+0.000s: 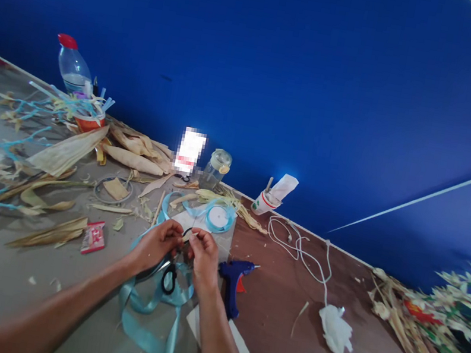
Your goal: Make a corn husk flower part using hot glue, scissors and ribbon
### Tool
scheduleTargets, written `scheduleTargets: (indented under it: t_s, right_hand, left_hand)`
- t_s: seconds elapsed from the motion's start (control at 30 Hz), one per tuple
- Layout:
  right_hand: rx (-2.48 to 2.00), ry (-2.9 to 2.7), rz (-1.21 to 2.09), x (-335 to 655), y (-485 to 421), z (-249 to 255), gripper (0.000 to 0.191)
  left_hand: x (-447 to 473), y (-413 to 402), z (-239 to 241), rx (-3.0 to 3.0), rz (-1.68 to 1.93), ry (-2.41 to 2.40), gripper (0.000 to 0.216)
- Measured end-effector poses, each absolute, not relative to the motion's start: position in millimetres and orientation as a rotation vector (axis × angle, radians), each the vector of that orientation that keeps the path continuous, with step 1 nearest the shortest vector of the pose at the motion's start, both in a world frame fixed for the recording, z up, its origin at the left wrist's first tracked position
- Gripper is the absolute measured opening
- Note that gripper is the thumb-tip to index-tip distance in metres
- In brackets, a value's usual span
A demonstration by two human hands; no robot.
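My left hand and my right hand meet over the table, fingers pinched together. Between their fingertips is a small pale piece, too small to name, with a thin dark curved thing beside it. Under the hands lie scissors with black handles, partly hidden by the left wrist. Light blue ribbon trails in loose loops below and around them. Just beyond the fingers is a ribbon spool. A blue glue gun lies right of my right wrist.
Dried corn husks lie at left, near a red-capped bottle and a lit phone screen. A clear jar and paper cup stand by the blue wall. White cable and husk flowers are right.
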State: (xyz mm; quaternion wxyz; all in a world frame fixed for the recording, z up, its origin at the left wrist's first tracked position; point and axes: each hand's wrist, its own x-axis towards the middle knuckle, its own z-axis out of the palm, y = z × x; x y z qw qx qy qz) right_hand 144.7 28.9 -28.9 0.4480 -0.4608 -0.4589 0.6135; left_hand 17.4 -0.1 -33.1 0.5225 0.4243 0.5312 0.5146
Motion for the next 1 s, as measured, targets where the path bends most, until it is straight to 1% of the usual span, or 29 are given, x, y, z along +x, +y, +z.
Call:
scheduleTargets:
  t_s: [0.1, 0.17, 0.33, 0.5, 0.73, 0.9, 1.0]
  right_hand:
    - [-1.15, -1.202, 1.533, 143.8, 28.1, -30.2, 0.019]
    - [-1.189, -1.245, 1.514, 143.4, 27.1, -29.8, 0.018]
    - [-1.216, -1.204, 1.545, 144.0, 26.6, -30.6, 0.02]
    - [-1.204, -1.163, 1.589, 144.1, 27.8, -29.9, 0.018]
    - [-1.245, -1.175, 1.508, 146.9, 30.0, -26.5, 0.021]
    - [-1.256, -1.295, 1.416, 149.1, 29.8, -23.6, 0.022]
    - [-1.218, -1.267, 1.453, 148.3, 28.6, -21.2, 0.026]
  left_hand:
    - [18.0, -1.4, -32.3, 1.038, 1.255, 1.271, 0.024]
    - [18.3, -2.2, -31.6, 1.059, 1.246, 1.259, 0.024]
    - [17.6, -3.1, -31.6, 1.1, 1.213, 1.241, 0.021]
    - [15.4, -1.9, -31.9, 1.11, 1.192, 1.224, 0.025]
    - [11.0, 0.3, -29.2, 1.121, 1.093, 1.167, 0.033]
    - [9.9, -0.2, -33.5, 1.139, 0.989, 1.149, 0.03]
    - [9.7, -0.1, -31.8, 1.1, 1.004, 1.162, 0.032]
